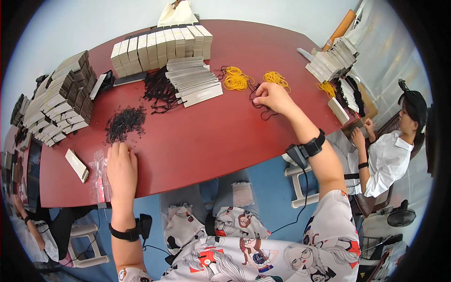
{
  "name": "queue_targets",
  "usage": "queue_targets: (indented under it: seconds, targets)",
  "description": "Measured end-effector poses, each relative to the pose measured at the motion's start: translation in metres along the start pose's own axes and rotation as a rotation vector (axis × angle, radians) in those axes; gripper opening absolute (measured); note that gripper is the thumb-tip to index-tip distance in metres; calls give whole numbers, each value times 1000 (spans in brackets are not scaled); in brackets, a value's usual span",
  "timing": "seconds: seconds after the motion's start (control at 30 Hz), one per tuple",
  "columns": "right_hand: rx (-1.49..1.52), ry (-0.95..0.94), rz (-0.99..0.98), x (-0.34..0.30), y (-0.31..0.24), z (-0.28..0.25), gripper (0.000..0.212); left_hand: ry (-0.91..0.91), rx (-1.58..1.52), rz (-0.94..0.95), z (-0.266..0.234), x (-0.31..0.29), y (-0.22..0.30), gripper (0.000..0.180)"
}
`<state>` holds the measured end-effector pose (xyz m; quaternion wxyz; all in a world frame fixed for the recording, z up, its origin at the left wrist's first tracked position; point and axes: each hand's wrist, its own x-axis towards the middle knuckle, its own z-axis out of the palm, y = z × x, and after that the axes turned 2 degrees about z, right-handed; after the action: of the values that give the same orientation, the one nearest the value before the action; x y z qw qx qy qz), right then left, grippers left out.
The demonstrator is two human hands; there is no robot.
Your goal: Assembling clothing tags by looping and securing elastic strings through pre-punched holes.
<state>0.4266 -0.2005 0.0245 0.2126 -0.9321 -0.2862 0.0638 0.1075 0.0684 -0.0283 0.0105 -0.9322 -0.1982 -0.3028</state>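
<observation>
Black cord trails from the right hand, its grip pinching a strand; this looks like picking up, calling for a clean lift. Well left of that grip, the left hand is beside small black pieces, its hold hidden.

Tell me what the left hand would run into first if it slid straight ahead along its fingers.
The pile of small black pieces, just beyond the left hand; depth is unclear, so the fingertips may already touch its edge.
</observation>
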Motion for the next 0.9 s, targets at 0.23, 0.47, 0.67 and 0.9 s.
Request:
queue_targets:
  seconds: [0.23, 0.47, 0.67, 0.9]
  targets:
    - [39, 35, 70, 38, 19, 30, 24, 56, -474, -209, -5, -18, 17, 7]
    - [281, 90, 62, 44, 18, -2, 27, 71, -602, -215, -2, -19, 14, 6]
    - [-42, -31, 19, 39, 5, 19, 37, 111, -633, -214, -4, -19, 13, 6]
    - [456, -81, 261, 45, 3, -2, 14, 139, -670, -207, 0, -20, 10, 5]
